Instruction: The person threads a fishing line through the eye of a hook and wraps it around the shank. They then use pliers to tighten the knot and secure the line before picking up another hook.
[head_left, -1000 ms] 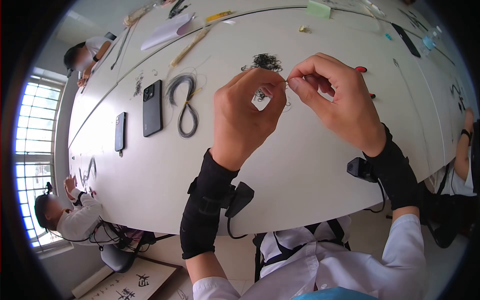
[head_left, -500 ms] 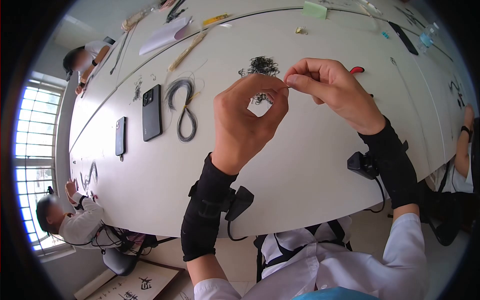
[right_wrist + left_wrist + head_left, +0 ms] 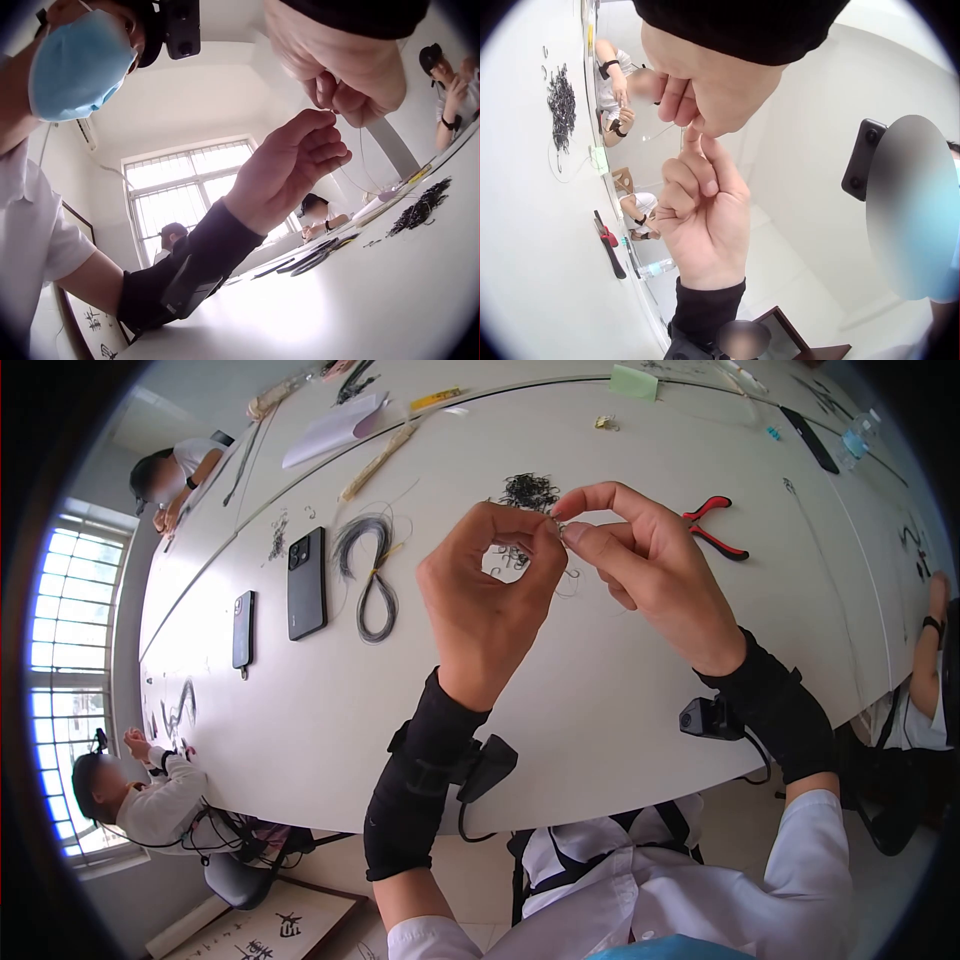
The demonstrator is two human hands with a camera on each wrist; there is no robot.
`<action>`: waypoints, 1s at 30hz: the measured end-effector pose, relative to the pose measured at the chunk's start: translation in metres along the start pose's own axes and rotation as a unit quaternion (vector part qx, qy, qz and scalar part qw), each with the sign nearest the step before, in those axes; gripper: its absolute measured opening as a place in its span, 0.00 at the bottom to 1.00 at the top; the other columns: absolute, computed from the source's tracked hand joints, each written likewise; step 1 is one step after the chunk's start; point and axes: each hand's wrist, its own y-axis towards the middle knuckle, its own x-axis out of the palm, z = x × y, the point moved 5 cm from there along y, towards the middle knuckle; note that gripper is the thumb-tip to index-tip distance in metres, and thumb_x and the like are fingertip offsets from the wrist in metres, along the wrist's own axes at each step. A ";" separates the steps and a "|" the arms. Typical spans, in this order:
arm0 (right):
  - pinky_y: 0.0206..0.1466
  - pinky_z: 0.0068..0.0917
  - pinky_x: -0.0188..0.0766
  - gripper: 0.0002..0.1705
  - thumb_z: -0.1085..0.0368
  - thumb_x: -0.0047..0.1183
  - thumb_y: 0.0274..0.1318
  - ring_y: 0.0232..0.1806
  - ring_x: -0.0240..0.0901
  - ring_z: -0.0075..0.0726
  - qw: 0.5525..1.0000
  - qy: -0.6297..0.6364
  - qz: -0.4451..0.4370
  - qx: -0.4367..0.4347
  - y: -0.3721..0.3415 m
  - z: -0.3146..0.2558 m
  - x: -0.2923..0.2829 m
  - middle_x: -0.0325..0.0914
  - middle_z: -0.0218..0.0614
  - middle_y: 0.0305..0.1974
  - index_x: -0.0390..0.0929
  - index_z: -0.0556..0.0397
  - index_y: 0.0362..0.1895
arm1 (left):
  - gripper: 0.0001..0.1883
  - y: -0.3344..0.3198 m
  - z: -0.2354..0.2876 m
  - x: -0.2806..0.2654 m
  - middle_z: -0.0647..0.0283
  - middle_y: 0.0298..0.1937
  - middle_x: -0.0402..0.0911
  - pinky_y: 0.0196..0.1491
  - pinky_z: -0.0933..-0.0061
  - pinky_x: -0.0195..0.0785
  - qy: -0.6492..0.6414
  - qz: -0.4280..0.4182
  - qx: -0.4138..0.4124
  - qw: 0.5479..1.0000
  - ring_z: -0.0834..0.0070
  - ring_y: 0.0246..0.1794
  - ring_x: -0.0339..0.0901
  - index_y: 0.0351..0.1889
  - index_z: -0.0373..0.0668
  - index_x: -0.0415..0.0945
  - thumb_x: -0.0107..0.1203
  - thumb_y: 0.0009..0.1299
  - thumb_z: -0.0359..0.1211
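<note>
In the head view my left hand [image 3: 485,585] is raised over the table, thumb and forefinger pinched in a ring. My right hand [image 3: 668,580] meets it, its thumb and forefinger tips together at the same spot. A thin, pale line [image 3: 363,154] hangs in a loop from the joined fingertips in the right wrist view. The fingertips hide most of what they pinch. Behind the hands lies a pile of small black hooks [image 3: 530,490], several of them scattered nearer me. Red-and-black pliers [image 3: 718,542] rest just right of my right hand.
To the left are a tied coil of grey line [image 3: 374,566], a large phone [image 3: 307,585] and a smaller phone [image 3: 243,630]. Farther back stand a water bottle [image 3: 858,438] and a green paper [image 3: 634,382]. Other people sit around the table [image 3: 600,740].
Both hands have shifted slightly left, fingertips still together. My right forefinger has reached out over the thumb, and the pliers, earlier mostly covered by that hand, now show fully.
</note>
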 end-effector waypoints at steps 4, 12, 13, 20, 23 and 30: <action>0.26 0.16 0.49 0.14 0.58 0.56 0.70 0.23 0.54 0.10 1.000 0.009 0.012 0.009 0.001 0.003 -0.002 0.74 0.20 0.22 0.79 0.55 0.49 | 0.04 -0.001 0.002 0.002 0.61 0.32 0.87 0.41 0.77 0.75 0.015 -0.006 0.016 1.000 0.78 0.33 0.82 0.35 0.33 0.81 0.65 0.64 0.24; 0.25 0.19 0.51 0.13 0.59 0.56 0.70 0.22 0.56 0.11 0.995 -0.081 0.044 -0.042 0.010 0.009 -0.012 0.73 0.22 0.21 0.79 0.58 0.46 | 0.05 0.005 0.008 0.003 0.59 0.32 0.85 0.41 0.73 0.76 0.075 -0.018 0.090 0.993 0.70 0.31 0.83 0.38 0.36 0.83 0.63 0.64 0.22; 0.24 0.19 0.51 0.12 0.60 0.56 0.70 0.21 0.56 0.12 0.994 -0.090 0.043 -0.052 0.011 0.010 -0.013 0.73 0.23 0.21 0.79 0.58 0.45 | 0.05 0.006 0.008 0.003 0.58 0.32 0.86 0.41 0.73 0.76 0.075 -0.020 0.088 0.993 0.70 0.31 0.83 0.38 0.36 0.83 0.63 0.64 0.22; 0.23 0.22 0.50 0.08 0.65 0.55 0.70 0.18 0.53 0.14 0.979 -0.164 0.046 -0.109 0.009 0.007 -0.009 0.64 0.22 0.16 0.78 0.58 0.42 | 0.06 0.005 -0.003 0.002 0.57 0.32 0.87 0.43 0.73 0.77 0.009 -0.085 -0.021 0.996 0.72 0.33 0.85 0.39 0.32 0.84 0.63 0.67 0.25; 0.22 0.22 0.49 0.07 0.66 0.55 0.69 0.18 0.52 0.14 0.975 -0.177 0.047 -0.125 0.008 0.006 -0.008 0.63 0.22 0.16 0.78 0.58 0.42 | 0.07 0.006 -0.010 0.001 0.58 0.32 0.87 0.44 0.74 0.77 -0.037 -0.103 -0.091 0.990 0.76 0.34 0.84 0.39 0.30 0.83 0.63 0.69 0.27; 0.23 0.21 0.51 0.09 0.65 0.56 0.68 0.18 0.54 0.14 0.981 -0.153 0.040 -0.114 0.005 0.003 -0.006 0.64 0.22 0.16 0.79 0.59 0.44 | 0.11 0.004 -0.015 0.000 0.60 0.33 0.86 0.44 0.78 0.76 -0.109 -0.116 -0.147 0.976 0.79 0.35 0.82 0.41 0.26 0.81 0.61 0.72 0.30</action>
